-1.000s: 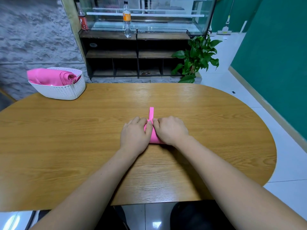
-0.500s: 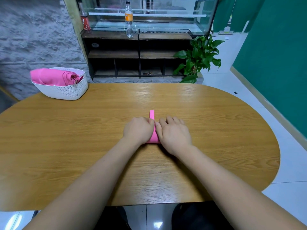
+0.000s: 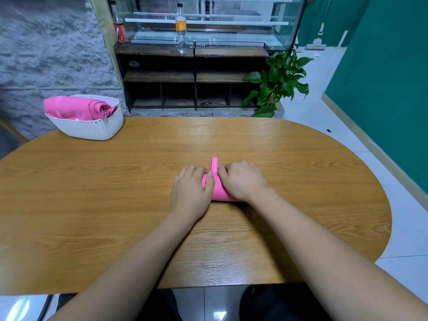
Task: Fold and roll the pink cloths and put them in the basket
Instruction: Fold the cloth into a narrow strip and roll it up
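A pink cloth (image 3: 218,191) lies rolled into a thick cylinder at the middle of the wooden table (image 3: 115,193), with a narrow unrolled strip sticking out beyond it. My left hand (image 3: 192,189) grips the roll's left end, fingers curled over the top. My right hand (image 3: 243,179) grips the right end the same way, so most of the roll is hidden. A white woven basket (image 3: 92,129) stands at the table's far left corner and holds several rolled pink cloths (image 3: 76,108).
Behind the table stands a dark shelf unit (image 3: 192,75) under a glass display case with two bottles. A green potted plant (image 3: 278,82) is at the far right, by a green wall and white tiled floor.
Both hands have rolled the cloth a little further away from me. The strip sticking out past the roll has grown shorter and the roll thicker.
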`<action>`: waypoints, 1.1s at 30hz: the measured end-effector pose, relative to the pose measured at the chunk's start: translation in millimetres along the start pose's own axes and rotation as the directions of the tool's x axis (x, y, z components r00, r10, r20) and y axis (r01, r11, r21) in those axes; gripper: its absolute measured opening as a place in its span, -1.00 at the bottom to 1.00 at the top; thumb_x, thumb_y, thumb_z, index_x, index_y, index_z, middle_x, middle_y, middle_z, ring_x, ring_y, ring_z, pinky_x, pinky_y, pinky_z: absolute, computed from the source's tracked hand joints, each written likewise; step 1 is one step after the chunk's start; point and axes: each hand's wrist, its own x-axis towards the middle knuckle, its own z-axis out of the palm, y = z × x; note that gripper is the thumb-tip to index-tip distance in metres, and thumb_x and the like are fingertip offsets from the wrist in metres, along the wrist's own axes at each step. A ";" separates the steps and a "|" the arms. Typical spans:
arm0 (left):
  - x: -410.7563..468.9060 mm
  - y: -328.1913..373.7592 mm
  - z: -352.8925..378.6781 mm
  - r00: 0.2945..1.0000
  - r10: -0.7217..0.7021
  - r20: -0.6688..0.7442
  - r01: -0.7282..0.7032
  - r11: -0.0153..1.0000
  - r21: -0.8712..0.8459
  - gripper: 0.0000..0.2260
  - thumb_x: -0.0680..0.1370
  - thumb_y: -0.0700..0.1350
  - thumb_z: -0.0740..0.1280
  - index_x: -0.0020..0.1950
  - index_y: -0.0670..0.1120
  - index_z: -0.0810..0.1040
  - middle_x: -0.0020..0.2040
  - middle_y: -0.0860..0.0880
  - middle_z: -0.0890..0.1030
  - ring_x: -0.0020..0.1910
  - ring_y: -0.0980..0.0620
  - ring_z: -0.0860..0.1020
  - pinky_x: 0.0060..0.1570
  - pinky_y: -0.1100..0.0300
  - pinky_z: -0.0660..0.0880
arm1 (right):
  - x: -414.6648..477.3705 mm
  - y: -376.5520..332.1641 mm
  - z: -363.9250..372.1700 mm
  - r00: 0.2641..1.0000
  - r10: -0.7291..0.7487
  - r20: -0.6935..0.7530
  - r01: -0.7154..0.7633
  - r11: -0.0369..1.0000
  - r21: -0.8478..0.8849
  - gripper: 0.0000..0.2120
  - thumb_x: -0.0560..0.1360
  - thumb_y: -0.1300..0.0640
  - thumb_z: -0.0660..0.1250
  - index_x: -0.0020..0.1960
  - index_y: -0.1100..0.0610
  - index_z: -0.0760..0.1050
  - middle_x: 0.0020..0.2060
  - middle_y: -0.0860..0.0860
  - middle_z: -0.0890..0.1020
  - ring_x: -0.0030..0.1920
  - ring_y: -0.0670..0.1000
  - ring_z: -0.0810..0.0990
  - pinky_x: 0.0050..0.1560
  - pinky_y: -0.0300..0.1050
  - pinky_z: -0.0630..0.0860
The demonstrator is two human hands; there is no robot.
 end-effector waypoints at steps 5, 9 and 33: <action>4.4 -4.9 -1.7 0.999 0.028 0.023 -0.028 1.000 -0.014 -0.72 0.65 0.09 0.18 -0.07 -0.04 0.57 -0.12 -0.02 0.61 -0.05 -0.11 0.52 -0.09 0.01 0.41 | -1.5 -1.2 -0.5 1.000 0.014 -0.005 -0.014 1.000 0.026 -0.45 0.70 -0.19 -0.03 0.09 0.09 0.66 0.04 0.24 0.71 0.08 0.31 0.65 -0.07 0.06 0.38; 21.3 -2.0 -4.4 0.993 0.015 0.121 -0.020 0.999 0.042 -0.71 0.63 0.10 0.14 -0.22 0.00 0.42 -0.18 -0.06 0.63 -0.12 -0.20 0.56 -0.23 0.03 0.29 | -19.7 -0.9 9.9 0.979 -0.062 -0.192 0.045 0.995 -0.091 -0.53 0.72 -0.16 -0.01 0.02 0.04 0.59 -0.09 0.15 0.70 -0.03 0.28 0.66 -0.11 0.08 0.45; 22.4 -19.6 1.5 0.971 0.118 0.207 -0.098 0.990 -0.105 -0.53 0.63 0.34 0.23 0.33 0.03 0.54 0.15 0.06 0.52 0.15 -0.03 0.54 0.13 0.01 0.48 | 6.2 7.5 -1.6 0.992 -0.025 -0.123 0.025 1.000 -0.003 -0.48 0.73 -0.14 -0.02 0.11 0.09 0.66 0.05 0.22 0.72 0.08 0.30 0.66 0.03 0.09 0.50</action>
